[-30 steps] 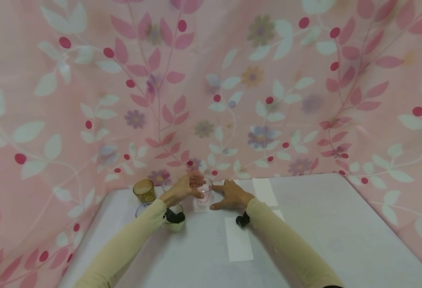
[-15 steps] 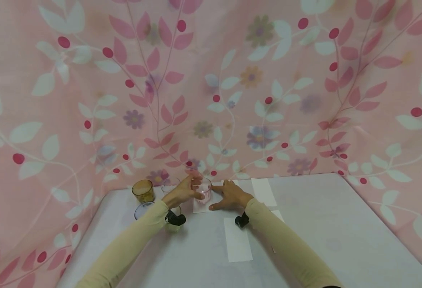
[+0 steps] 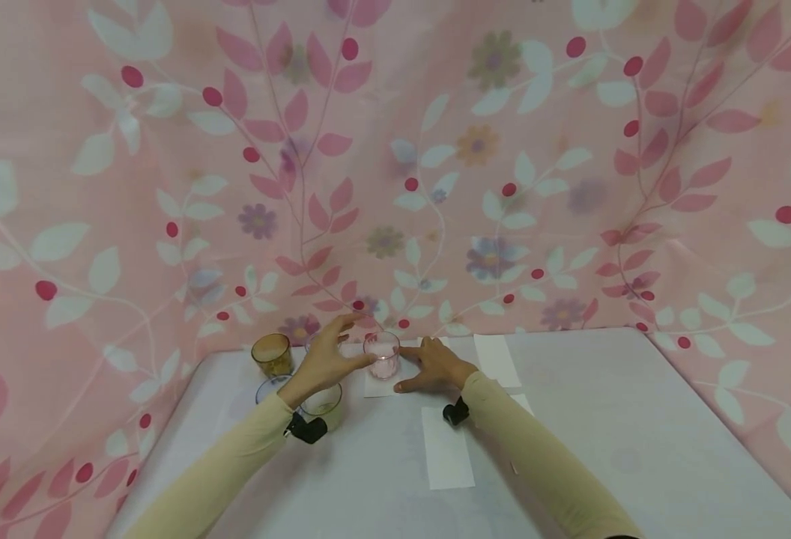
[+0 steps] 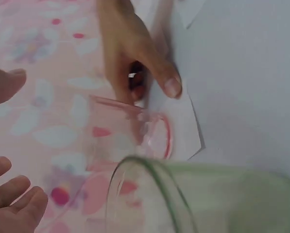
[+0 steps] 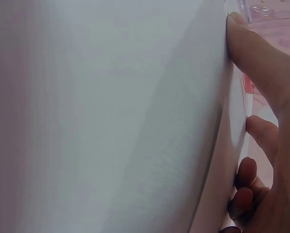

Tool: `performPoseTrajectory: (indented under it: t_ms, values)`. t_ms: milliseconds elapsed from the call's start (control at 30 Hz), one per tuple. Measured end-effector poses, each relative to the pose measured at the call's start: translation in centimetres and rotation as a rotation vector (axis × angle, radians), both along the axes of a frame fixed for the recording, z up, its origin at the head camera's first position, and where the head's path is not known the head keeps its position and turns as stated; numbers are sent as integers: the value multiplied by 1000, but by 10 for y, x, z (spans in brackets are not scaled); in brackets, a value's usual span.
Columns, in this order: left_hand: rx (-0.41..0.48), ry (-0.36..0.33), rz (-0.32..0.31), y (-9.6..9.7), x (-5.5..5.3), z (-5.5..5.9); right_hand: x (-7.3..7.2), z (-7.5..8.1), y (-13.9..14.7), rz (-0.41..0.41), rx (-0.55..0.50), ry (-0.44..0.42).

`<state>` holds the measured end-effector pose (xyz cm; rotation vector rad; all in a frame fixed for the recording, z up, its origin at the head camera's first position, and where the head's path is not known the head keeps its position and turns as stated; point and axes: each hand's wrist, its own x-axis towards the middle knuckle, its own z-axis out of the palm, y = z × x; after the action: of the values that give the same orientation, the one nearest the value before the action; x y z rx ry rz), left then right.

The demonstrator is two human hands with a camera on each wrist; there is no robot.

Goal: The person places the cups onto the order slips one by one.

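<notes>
A pink glass (image 3: 383, 358) stands upright on a white sheet of paper (image 3: 375, 389) near the table's back edge. To its left is my left hand (image 3: 321, 363), thumb and fingers spread apart. A gap shows between those fingers (image 4: 18, 196) and the pink glass in the left wrist view. My right hand (image 3: 436, 365) rests low on the paper and tabletop, right of the glass, its index finger pointing at the glass; whether it touches is unclear. In the right wrist view its thumb and fingers (image 5: 261, 136) lie against the white surface, pinching nothing visible.
Left of the pink glass stand an amber glass (image 3: 273, 355), a blue-rimmed glass (image 3: 270, 387), a green glass (image 3: 321, 404) and a pale glass (image 3: 313, 343) partly behind my left hand. White paper strips (image 3: 448, 449) lie on the table. A floral curtain (image 3: 503, 187) hangs behind.
My left hand has come away from the pink glass, moving left with its fingers spreading. The pink glass stays in place, and the right hand has hardly moved.
</notes>
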<state>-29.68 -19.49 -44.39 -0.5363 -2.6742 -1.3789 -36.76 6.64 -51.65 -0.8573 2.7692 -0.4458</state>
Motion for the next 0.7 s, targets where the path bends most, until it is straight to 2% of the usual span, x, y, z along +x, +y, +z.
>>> performPoseTrajectory:
  t_ms: [133,233,400,500,700]
  values:
    - [73,107,48,-35,32,1,1,1,1,-1,3,-10]
    - [75,153,93,-67,53,-9,1,2,2,-7,3,-17]
    - [93,150,170,-111,79,-27,1,1,3,-12,16,-15]
    - [136,127,185,-126,87,-39,1,1,2,-12,22,-11]
    - [244,47,134,-133,89,-63,1,0,-1,-8,6,-12]
